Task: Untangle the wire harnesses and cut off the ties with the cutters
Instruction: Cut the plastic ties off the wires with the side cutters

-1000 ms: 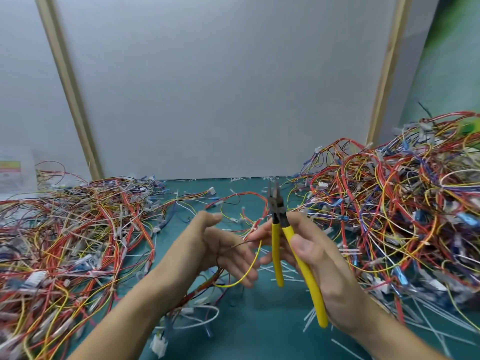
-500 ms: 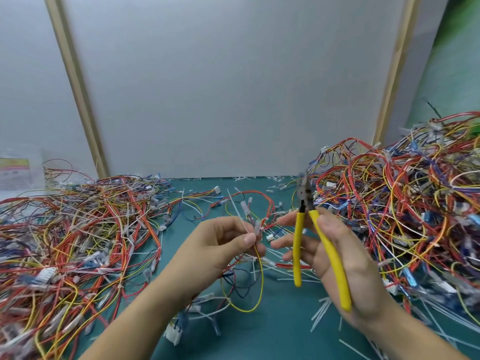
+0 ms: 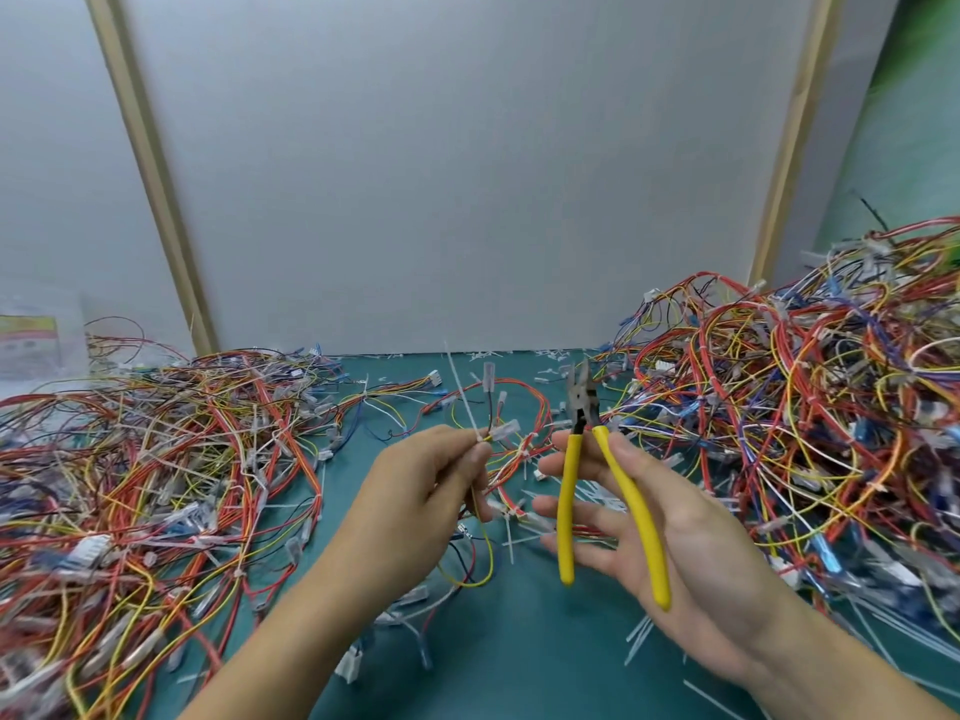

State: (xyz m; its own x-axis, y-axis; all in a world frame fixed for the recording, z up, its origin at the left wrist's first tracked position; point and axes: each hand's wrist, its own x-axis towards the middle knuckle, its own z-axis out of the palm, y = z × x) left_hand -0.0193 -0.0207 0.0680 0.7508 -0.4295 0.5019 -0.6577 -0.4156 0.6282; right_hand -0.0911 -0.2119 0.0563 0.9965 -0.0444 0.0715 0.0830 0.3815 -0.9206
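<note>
Below, a teal desk (image 3: 519, 678) stands before a white wall panel (image 3: 467, 174), w/ two heaps of tangled wire harnesses on it: the larger pile (image 3: 810, 407) at right, a flatter pile (image 3: 156, 459) at left. A person's hands meet over the strip btwn them. The right hand (image 3: 685, 543) holds yellow-handled cutters (image 3: 571, 475) upright, nose up, w/ jaws slightly parted and handles spread. The thumb presses one handle vs. the palm, and the other handle lies across nearly straight fingers (image 3: 592, 514). The left hand (image 3: 421, 491), just beside the cutters but not touching them, pinches a small harness (image 3: 501, 432) btwn thumb and curled fingers (image 3: 480, 452), approx. at its white tie (image 3: 461, 392). The tie's tail sticks up above the hand. One yellow wire of that harness loops down below the hand toward the desk. Clipped tie scraps (image 3: 639, 636) litter the desk under and near both hands.
</note>
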